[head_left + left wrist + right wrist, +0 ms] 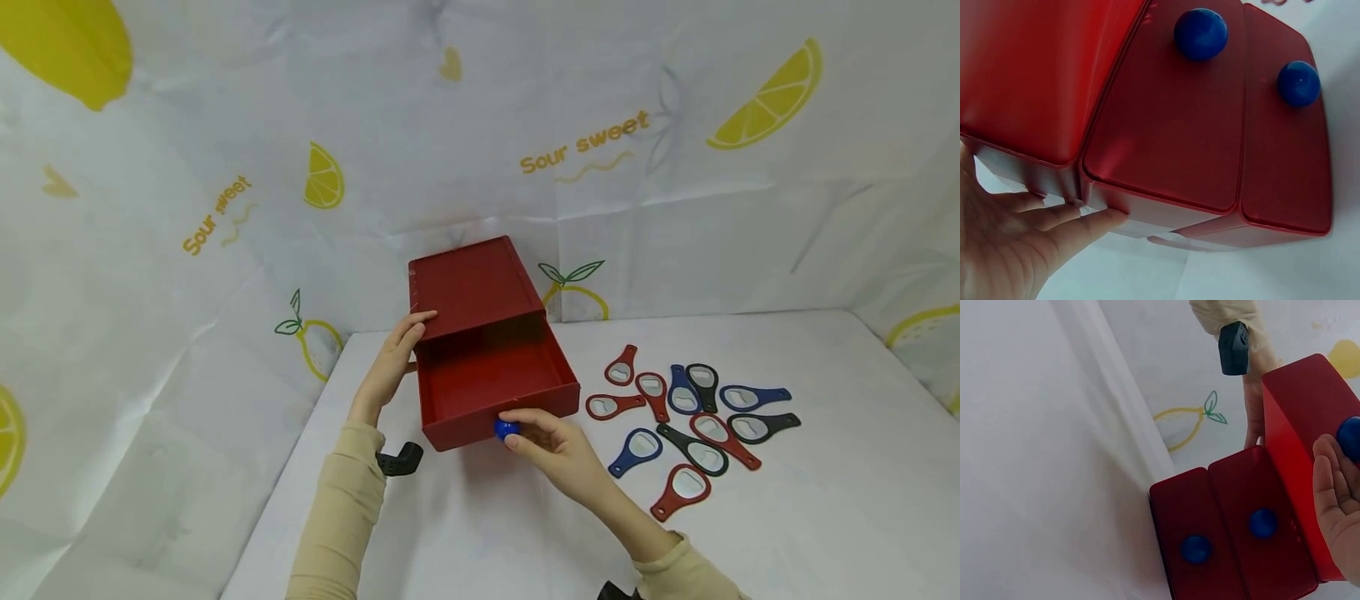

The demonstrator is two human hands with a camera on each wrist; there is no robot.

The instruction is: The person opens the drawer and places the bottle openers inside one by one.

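A red drawer cabinet (472, 283) stands near the back of the table. Its top drawer (459, 432) is pulled out, and the bare red floor inside shows. My right hand (558, 454) pinches that drawer's round blue knob (506, 429) between thumb and fingers. On the cabinet's left side my left hand (392, 367) presses with extended fingers, its fingertips at the top edge. Two lower drawers, a middle one (1166, 125) and a bottom one (1285, 162), are closed in the left wrist view, each with a blue knob.
Several bottle openers in red, blue and black lie on the table to the right, including a blue opener (636, 450) and a red opener (682, 492). A white cloth (450, 125) with lemon prints hangs behind the cabinet.
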